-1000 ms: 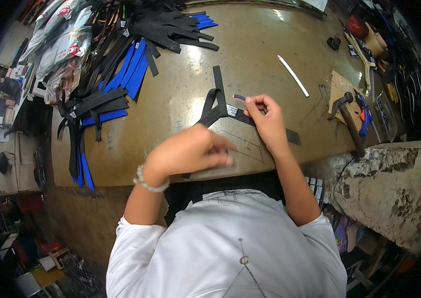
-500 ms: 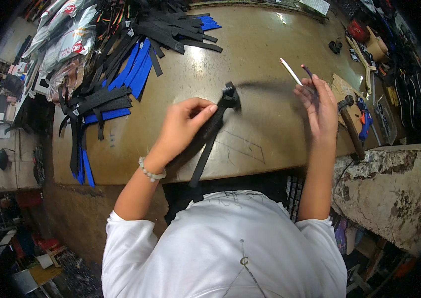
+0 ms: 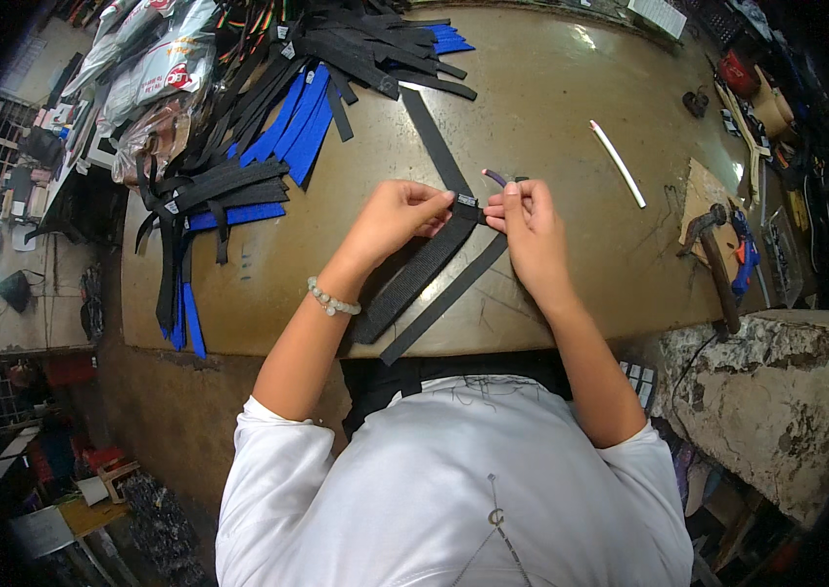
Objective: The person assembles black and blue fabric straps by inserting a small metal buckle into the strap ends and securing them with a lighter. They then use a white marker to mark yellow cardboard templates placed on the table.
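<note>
Brown tabletop (image 3: 541, 78) underlies black webbing (image 3: 416, 279), probably light, pliable and best held where left hand (image 3: 387, 221) and right hand (image 3: 534, 240) pinch its joint (image 3: 471, 211).

A strap assembly (image 3: 412, 282) is set over the near middle of the desk (image 3: 551, 78). A strap pile (image 3: 365, 61) is heaped behind, leftward. Rightward, a stick (image 3: 618, 163) is laid, then a hammer (image 3: 720, 269).

Strap (image 3: 414, 278): solid black
Tag (image 3: 467, 201): white, dark print
Held stick (image 3: 495, 178): dark purple, pinkish tip
Loose stick (image 3: 618, 164): white, pink tip
Pile (image 3: 303, 125): black and bright blue
Table (image 3: 551, 88): mottled olive-brown
Shirt (image 3: 444, 460): white
</note>
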Tool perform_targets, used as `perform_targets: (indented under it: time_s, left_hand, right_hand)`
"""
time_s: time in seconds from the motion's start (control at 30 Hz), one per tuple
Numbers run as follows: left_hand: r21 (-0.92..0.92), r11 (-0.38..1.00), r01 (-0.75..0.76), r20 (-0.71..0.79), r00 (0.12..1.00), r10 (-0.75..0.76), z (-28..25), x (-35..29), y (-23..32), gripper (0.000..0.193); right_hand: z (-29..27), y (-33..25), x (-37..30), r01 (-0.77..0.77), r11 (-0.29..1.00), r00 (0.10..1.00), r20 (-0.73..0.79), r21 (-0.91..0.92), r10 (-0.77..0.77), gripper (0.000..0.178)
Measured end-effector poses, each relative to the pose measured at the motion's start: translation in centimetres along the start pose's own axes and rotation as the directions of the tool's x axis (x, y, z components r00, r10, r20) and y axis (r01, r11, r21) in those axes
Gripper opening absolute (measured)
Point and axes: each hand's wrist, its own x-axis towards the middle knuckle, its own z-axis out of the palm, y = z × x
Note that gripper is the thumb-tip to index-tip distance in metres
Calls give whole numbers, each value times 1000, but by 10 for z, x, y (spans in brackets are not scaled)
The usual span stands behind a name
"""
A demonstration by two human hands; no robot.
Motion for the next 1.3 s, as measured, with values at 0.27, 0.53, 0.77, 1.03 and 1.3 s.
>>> perform_targets:
  time_s: [0.27,0.53,0.77,1.03,1.3]
  left_hand:
    - [-108,992,63,72,996,-56,-7,-5,-2,27]
    - [-83,996,-17,51,998,21,-7,-10,-12,21]
    - [-95,992,-87,47,995,92,-5,-11,-15,18]
    - [142,970,-200,-155,963,221,-13,-26,3,25]
    - [522,704,-481,456,855,246,42,-85,17,22]
  right_hand:
    - [6,-8,-6,75,937,997,45,-341,-63,23]
    - [10,-11,-9,209,881,978,82,-425,-192,22]
    - [14,-21,-13,315,670,945,156,-672,-288,24]
    - [-33,-10,18,-44,999,986,164,10,42,18]
    - [-42,3,13,25,1000,975,223,-12,-21,11]
